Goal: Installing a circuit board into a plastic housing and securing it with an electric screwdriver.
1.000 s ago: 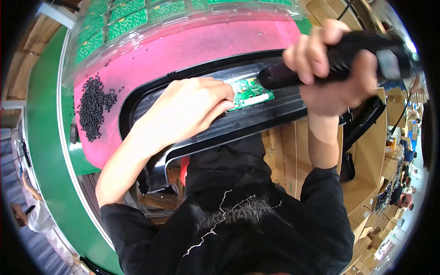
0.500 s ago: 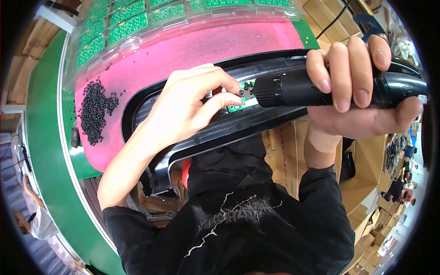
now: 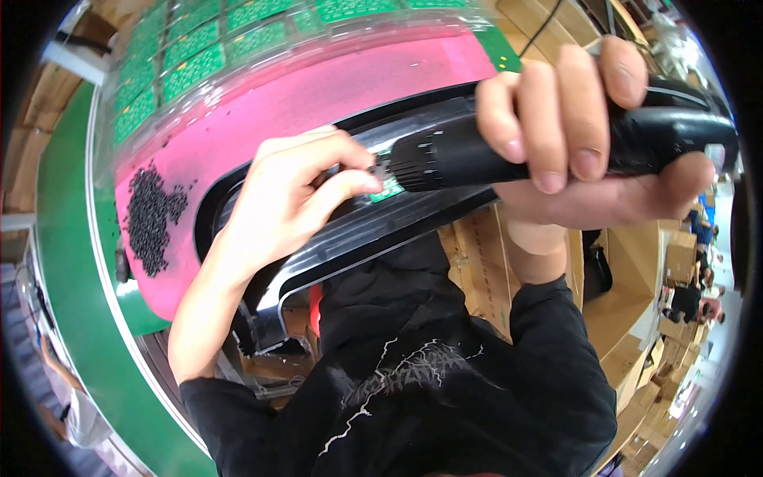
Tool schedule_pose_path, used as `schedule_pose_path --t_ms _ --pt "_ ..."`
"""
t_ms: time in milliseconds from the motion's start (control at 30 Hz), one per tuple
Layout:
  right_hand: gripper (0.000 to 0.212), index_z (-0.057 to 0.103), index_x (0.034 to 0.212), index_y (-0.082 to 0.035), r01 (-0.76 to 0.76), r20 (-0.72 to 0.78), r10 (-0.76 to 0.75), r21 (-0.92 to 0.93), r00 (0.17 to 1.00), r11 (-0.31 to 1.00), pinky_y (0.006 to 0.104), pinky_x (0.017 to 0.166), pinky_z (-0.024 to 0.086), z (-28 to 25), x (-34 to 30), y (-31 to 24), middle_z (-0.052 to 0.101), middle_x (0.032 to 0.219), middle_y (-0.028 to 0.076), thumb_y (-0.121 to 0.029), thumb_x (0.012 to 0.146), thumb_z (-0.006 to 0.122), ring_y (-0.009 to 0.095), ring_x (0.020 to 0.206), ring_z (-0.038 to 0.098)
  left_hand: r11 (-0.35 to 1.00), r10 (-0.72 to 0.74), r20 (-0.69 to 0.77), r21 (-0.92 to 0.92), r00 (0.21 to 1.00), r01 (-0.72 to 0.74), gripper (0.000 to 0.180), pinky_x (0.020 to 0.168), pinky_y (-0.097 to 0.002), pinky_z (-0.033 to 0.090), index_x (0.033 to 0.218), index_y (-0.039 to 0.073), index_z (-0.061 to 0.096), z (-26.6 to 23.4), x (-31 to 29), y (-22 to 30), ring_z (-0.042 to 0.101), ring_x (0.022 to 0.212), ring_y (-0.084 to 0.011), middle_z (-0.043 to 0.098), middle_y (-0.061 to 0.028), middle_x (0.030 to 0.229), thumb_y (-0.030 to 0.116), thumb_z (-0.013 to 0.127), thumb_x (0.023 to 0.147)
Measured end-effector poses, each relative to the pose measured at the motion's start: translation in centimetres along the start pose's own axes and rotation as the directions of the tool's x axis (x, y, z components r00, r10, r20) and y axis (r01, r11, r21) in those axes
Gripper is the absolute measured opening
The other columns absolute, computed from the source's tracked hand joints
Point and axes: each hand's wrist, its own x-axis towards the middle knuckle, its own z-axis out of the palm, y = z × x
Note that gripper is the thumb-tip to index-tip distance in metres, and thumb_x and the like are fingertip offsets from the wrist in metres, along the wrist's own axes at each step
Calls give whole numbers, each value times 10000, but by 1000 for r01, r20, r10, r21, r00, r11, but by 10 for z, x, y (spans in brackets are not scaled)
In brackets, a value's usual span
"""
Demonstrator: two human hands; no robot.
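Observation:
A black electric screwdriver (image 3: 469, 159) lies across my right hand (image 3: 564, 127), which is closed round its body. Its ribbed collar points left, onto a small green circuit board (image 3: 388, 191) set in a long curved black plastic housing (image 3: 358, 238). Beside the collar, my left hand (image 3: 294, 187) has thumb and forefinger pinched together over the board. Small dark parts (image 3: 381, 166) show between those fingertips and the collar; what exactly the pinch holds is too small to make out. The screwdriver's tip is hidden.
On the pink mat (image 3: 318, 87), a heap of tiny black screws (image 3: 151, 219) lies at the left. Clear trays of green circuit boards (image 3: 195, 71) stand at the back. Cardboard boxes (image 3: 628, 278) are at my right; a person (image 3: 83, 417) is at far left.
In the view, both hands, the screwdriver and the housing sit farther left; the mat and trays have shifted left too. The collar now covers more of the board.

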Motion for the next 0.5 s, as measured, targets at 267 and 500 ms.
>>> schedule_pose_path --t_ms 267,500 --pt "505 511 1001 6 75 -626 43 162 779 984 304 571 427 45 2 1 515 625 87 -418 820 718 164 551 488 991 -88 -51 -103 995 83 131 709 -293 503 900 -46 651 -1 -1 12 658 751 -214 680 -121 829 -28 679 774" --pt "558 522 1043 -64 -129 -479 163 103 863 986 322 625 417 22 -6 24 524 672 55 -571 829 615 148 587 497 959 21 -452 260 892 110 73 719 -270 527 890 -6 682 -7 -1 7 695 775 -194 703 -111 841 -36 645 835"
